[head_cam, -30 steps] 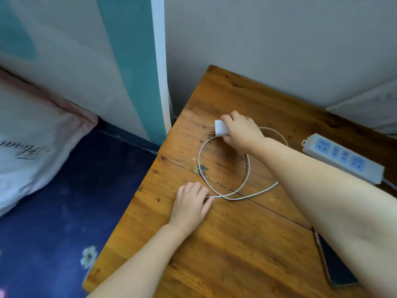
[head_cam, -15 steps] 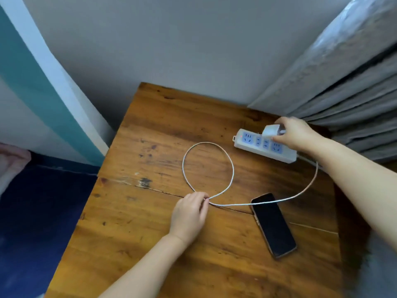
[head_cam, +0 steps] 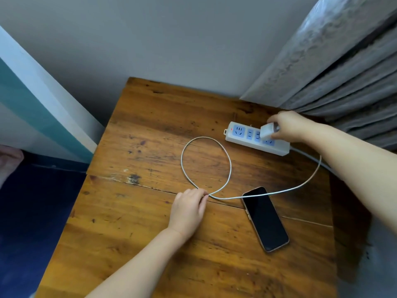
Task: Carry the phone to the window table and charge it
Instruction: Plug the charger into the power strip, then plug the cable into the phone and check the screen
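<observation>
My right hand point(head_cam: 287, 126) has carried the charger plug point(head_cam: 266, 131) to the power strip point(head_cam: 256, 138) near the table's point(head_cam: 150, 244) far right corner, seemingly half seated, while my left hand point(head_cam: 189, 209) pinches the cable point(head_cam: 229, 166) beside the uncharged phone point(head_cam: 265, 218) toward the right edge.

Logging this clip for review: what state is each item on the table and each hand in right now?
phone: flat, screen dark, no cable seen plugged in.
charging cable: looped on table, crossing phone's top.
charger plug: held at power strip; whether fully seated is unclear.
power strip: red light on.
right hand: gripping charger plug.
left hand: pinching the cable.
</observation>
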Motion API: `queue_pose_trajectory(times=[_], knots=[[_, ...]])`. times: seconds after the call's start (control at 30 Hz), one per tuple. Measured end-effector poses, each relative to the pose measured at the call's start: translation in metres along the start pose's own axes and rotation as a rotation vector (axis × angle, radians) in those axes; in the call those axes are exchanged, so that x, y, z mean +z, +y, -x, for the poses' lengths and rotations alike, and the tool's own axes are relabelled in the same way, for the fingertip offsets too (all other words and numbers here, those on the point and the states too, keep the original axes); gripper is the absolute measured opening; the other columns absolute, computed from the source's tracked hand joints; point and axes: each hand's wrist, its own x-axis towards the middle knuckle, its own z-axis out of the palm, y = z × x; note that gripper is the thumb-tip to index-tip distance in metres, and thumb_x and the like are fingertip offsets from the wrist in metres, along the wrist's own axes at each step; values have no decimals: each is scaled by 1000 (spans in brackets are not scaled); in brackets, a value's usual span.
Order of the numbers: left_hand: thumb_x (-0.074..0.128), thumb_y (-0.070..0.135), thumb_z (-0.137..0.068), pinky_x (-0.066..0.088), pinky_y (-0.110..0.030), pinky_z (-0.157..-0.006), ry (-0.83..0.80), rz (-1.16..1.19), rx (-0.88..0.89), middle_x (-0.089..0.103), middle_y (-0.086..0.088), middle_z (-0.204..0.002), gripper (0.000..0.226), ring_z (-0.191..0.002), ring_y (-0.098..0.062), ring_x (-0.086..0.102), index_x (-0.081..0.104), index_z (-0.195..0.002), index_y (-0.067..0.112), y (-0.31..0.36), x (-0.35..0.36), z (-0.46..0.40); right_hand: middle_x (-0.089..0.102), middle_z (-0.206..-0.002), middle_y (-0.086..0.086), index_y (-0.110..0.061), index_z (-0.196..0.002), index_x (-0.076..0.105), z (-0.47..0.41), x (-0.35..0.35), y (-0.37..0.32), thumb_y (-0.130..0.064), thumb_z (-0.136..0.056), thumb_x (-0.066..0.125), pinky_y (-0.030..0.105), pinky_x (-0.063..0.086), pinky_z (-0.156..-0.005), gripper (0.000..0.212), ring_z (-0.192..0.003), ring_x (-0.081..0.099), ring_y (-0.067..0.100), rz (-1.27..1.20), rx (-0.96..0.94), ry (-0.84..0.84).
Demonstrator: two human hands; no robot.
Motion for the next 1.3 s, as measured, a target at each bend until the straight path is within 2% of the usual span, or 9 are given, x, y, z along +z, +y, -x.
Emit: queue_pose_trajectory(times=[0.23, 0.43, 0.67, 0.8, 0.93, 1.03, 1.1, 1.17, 1.3], knots=[[55, 19, -90, 44, -37, -74, -4, 11, -3, 71, 0, -90, 11, -86, -22, 61, 65, -94, 15, 4, 0, 0, 60, -108, 11, -8, -125, 55, -1, -3, -11, -22, -81, 70, 32, 46, -73, 49, -88, 54, 23, 84, -17, -42], [56, 17, -89, 46, -38, -73, -5, 13, -2, 71, 0, -87, 10, -83, -23, 61, 65, -93, 15, 5, 3, 3, 58, -102, 12, -4, -108, 63, -1, -3, -27, -22, -82, 69, 36, 54, -72, 32, -85, 58, 26, 234, -38, -62], [55, 18, -91, 42, -34, -73, 10, 22, 2, 69, 1, -86, 11, -82, -21, 59, 65, -93, 15, 10, 6, -1, 60, -101, 12, -3, -113, 62, -13, 8, -48, -14, -83, 68, 32, 52, -66, 33, -80, 58, 24, 336, -29, -90], [53, 19, -92, 37, -28, -75, 28, 40, 7, 69, 1, -89, 13, -84, -18, 58, 65, -96, 16, 19, -1, -5, 57, -114, 14, -5, -121, 59, -10, 10, -46, -13, -86, 64, 34, 54, -75, 36, -92, 60, 27, 361, -15, -87], [54, 17, -91, 36, -29, -74, 65, 41, 32, 70, 0, -88, 12, -83, -21, 59, 65, -94, 14, 29, -8, -10, 47, -137, 10, -19, -133, 50, 15, 14, -53, -20, -89, 58, 48, 36, -100, 45, -125, 41, 31, 525, -107, 88], [53, 17, -92, 38, -32, -74, 73, 30, 35, 70, -2, -90, 13, -84, -23, 58, 65, -95, 13, 32, -8, -13, 46, -144, 7, -18, -133, 49, 59, 29, -79, -12, -92, 51, 44, 39, -103, 42, -128, 43, 27, 84, -315, 223], [53, 17, -91, 40, -37, -74, 40, -2, 47, 69, -6, -89, 13, -85, -28, 57, 64, -95, 10, 39, -6, -13, 61, -126, 3, -17, -130, 54, 96, 41, -95, -9, -94, 48, 27, 49, -91, 38, -107, 62, 19, -301, -399, 56], [53, 14, -91, 40, -39, -72, 15, -8, 57, 68, -10, -86, 13, -84, -32, 56, 63, -93, 7, 45, -3, -12, 66, -103, -2, -17, -128, 56, 123, 55, -97, -10, -95, 44, 11, 48, -71, 35, -82, 68, 12, -516, -358, -125], [53, 17, -91, 46, -41, -69, -45, 110, 46, 64, -11, -89, 12, -83, -28, 56, 53, -98, 7, 65, 5, -5, 69, -103, -2, -21, -128, 55, 143, 78, -72, -17, -94, 50, 22, 54, -78, 34, -83, 66, 5, -644, -265, -187]])
